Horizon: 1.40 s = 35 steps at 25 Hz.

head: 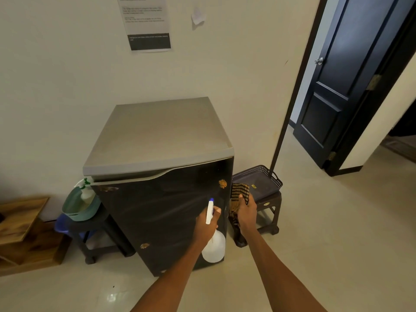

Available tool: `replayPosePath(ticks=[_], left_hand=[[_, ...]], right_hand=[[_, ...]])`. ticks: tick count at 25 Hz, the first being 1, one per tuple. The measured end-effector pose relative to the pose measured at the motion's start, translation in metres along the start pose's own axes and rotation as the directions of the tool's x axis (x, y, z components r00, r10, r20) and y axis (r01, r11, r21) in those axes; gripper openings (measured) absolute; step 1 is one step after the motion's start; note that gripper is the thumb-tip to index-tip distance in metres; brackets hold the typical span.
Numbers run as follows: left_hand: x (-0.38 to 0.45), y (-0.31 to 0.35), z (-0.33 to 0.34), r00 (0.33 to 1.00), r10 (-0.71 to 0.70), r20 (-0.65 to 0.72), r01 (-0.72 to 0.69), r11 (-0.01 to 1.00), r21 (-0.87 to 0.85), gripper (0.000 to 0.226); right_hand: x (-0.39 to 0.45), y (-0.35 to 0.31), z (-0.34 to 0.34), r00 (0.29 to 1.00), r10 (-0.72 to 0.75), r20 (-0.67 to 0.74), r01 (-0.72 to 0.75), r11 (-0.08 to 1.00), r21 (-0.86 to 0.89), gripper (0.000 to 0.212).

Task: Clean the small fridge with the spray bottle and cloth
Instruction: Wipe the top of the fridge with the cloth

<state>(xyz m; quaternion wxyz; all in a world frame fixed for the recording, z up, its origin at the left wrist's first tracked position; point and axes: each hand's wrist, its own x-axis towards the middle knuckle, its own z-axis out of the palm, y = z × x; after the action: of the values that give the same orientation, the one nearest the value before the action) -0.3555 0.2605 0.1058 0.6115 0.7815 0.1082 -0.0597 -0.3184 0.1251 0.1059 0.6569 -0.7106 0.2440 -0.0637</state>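
The small fridge (157, 208) stands against the wall, with a grey top and a dark glossy door. Brown smears sit on the door at the upper right (222, 183), upper left (108, 188) and lower middle (144, 245). My left hand (206, 224) grips the neck of a white spray bottle (215, 245), its blue-tipped nozzle pointing up in front of the door's right side. My right hand (246, 210) holds a brown checked cloth (239, 193) just right of the fridge's edge.
A dark perforated tray (261, 180) rests on a dark stool (269, 212) to the right. On the left, a green basin (76, 208) with another spray bottle (86, 191) sits on a second stool. Wooden boards (24, 230) lie far left. An open dark door (342, 86) is at right.
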Motion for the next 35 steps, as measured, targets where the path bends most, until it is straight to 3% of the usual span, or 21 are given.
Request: replayPosePath(ticks=[8, 11, 13, 14, 16, 17, 19, 22, 25, 30, 35], left_hand=[[-0.005, -0.011, -0.024, 0.952, 0.135, -0.273, -0.100, 0.985, 0.138, 0.021], [0.000, -0.010, -0.049, 0.944, 0.075, -0.320, -0.055, 0.996, 0.069, 0.023], [0.005, -0.010, -0.063, 0.950, 0.055, -0.309, -0.060, 0.998, -0.007, 0.024], [0.006, -0.009, -0.069, 0.949, 0.067, -0.307, -0.075, 0.997, -0.015, 0.023], [0.007, -0.003, -0.077, 0.944, 0.109, -0.311, -0.112, 0.994, 0.008, 0.022], [0.007, 0.000, -0.080, 0.941, 0.126, -0.314, -0.126, 0.992, 0.020, 0.021], [0.010, 0.003, -0.087, 0.935, 0.137, -0.326, -0.132, 0.990, 0.040, 0.019], [0.014, 0.000, -0.094, 0.938, 0.128, -0.321, -0.120, 0.992, 0.043, 0.016], [0.017, -0.004, -0.093, 0.946, 0.132, -0.297, -0.110, 0.990, 0.089, 0.022], [0.021, -0.009, -0.072, 0.954, 0.133, -0.268, -0.112, 0.990, 0.090, 0.022], [0.020, -0.008, -0.067, 0.919, 0.042, -0.393, -0.024, 0.998, 0.051, 0.023]], right_hand=[[-0.019, -0.008, 0.021, 0.989, -0.132, 0.071, 0.138, 0.986, -0.091, 0.037], [-0.029, -0.036, 0.041, 0.973, -0.222, -0.065, 0.223, 0.975, 0.014, 0.034], [-0.024, -0.069, 0.059, 0.881, -0.460, -0.109, 0.463, 0.886, 0.004, 0.035], [-0.018, -0.087, 0.068, 0.784, -0.618, -0.058, 0.611, 0.784, -0.106, 0.041], [0.000, -0.119, 0.085, 0.570, -0.786, 0.239, 0.792, 0.447, -0.416, 0.054], [0.008, -0.131, 0.092, 0.514, -0.748, 0.421, 0.817, 0.275, -0.507, 0.056], [0.021, -0.145, 0.101, 0.485, -0.567, 0.666, 0.829, 0.054, -0.557, 0.055], [0.043, -0.158, 0.093, 0.429, -0.466, 0.773, 0.836, -0.119, -0.536, 0.059], [0.068, -0.173, 0.069, 0.476, -0.475, 0.740, 0.801, -0.113, -0.588, 0.057], [0.083, -0.161, 0.058, 0.542, -0.353, 0.763, 0.796, -0.076, -0.600, 0.055], [0.073, -0.158, 0.072, 0.478, -0.363, 0.800, 0.830, -0.114, -0.547, 0.055]])
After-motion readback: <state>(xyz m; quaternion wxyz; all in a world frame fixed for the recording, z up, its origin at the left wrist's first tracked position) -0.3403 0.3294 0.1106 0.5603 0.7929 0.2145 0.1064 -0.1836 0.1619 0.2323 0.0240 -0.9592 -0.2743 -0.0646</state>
